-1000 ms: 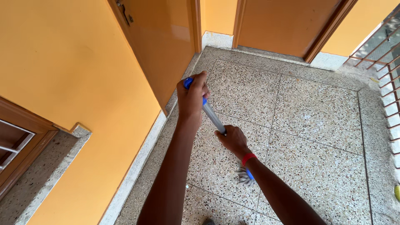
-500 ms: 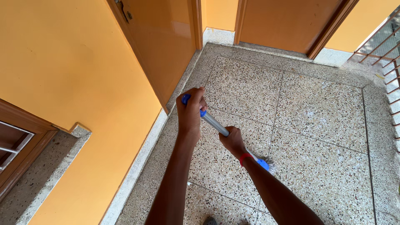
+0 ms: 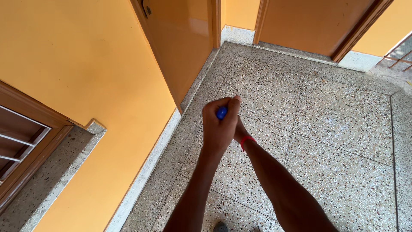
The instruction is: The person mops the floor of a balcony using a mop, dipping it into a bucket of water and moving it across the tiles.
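My left hand is closed around the blue top end of a mop handle, of which only that blue tip shows. My right hand sits just behind and below the left one, mostly hidden by it, with a red band on its wrist; it seems to grip the same handle lower down. The metal shaft and the mop head are hidden behind my hands and forearms. Both arms reach out over the speckled terrazzo floor.
An orange wall with a pale skirting runs along the left, with a wooden window frame and stone sill. Two brown doors stand ahead. A metal grille is at the far right.
The handle has swung up toward me, so the shaft and mop head, seen earlier on the floor at right, are now hidden. My hands have come together. The view shifted left.
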